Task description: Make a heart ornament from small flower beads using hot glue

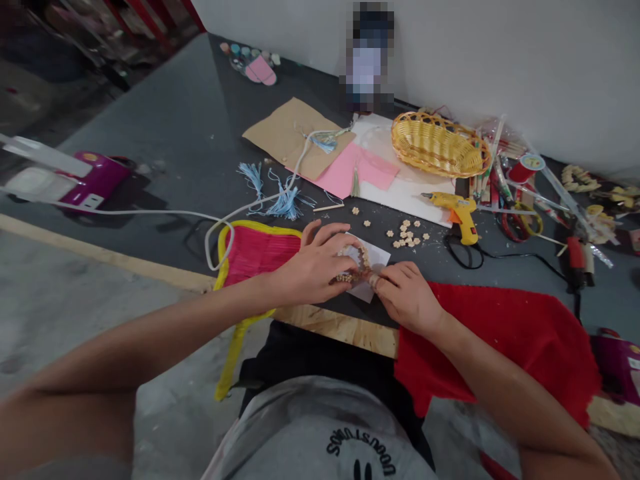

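Note:
In the head view, a small loop of pale, wood-coloured beads (365, 256) is held between my two hands above a white sheet of paper (377, 253). My left hand (317, 263) curls round the loop's left side with thumb and fingers. At its lower right end, my right hand (409, 295) pinches the loop, fingers closed; the exact part under the fingertips is hidden. Several little flower-shaped pale pieces (407, 235) lie just beyond the right hand. A red cloth (500, 333) spreads under the right forearm, and a pink and yellow mesh bag (260, 250) lies under the left wrist.
A yellow glue gun (463, 212) with a black cord lies right of centre. Behind it stand a wicker basket (435, 147) and a red thread spool (523, 169). Blue tassels (285, 200) lie near a white cable (295, 173). A purple device (90, 180) sits far left.

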Motion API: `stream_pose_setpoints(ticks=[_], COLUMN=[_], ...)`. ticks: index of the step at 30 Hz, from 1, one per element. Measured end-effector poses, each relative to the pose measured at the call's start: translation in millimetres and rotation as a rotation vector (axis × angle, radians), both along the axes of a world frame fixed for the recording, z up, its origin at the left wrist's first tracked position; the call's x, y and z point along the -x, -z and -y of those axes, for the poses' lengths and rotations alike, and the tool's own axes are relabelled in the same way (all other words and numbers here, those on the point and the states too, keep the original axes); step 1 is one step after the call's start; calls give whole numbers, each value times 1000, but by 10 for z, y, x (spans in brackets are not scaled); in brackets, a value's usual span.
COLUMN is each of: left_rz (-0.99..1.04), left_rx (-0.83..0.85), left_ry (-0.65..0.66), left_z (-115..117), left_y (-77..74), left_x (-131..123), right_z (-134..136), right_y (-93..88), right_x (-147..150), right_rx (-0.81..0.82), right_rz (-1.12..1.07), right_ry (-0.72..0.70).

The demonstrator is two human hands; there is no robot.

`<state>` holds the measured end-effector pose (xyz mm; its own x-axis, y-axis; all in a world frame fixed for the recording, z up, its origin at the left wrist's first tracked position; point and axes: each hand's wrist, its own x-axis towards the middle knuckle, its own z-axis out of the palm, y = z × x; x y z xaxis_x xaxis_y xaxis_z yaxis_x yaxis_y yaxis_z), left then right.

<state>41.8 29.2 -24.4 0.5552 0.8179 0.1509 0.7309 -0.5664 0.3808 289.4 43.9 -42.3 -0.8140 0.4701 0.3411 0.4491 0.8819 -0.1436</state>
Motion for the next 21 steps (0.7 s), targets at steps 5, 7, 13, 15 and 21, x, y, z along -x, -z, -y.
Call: stream_pose_setpoints(ticks=[5, 7, 13, 15, 21], left_rz=[-9, -11, 2, 11, -55], left_rx=[-43, -64, -155, -207, -373], left_ry=[8, 6, -103, -199, -460], left_z=[3, 3, 35, 94, 497], left_y=[-17, -41, -197, -247, -279], left_x=[25, 56, 279, 384, 620], right_z=[-7, -10, -12, -9, -36], right_y=[6, 11, -3, -23, -62], right_x=[2, 2, -32, -51, -113], right_rx=[-9, -8, 182, 262, 206], right_rz=[-25, -44, -283, -386, -483], right_ry=[-4, -1, 45, 99, 212])
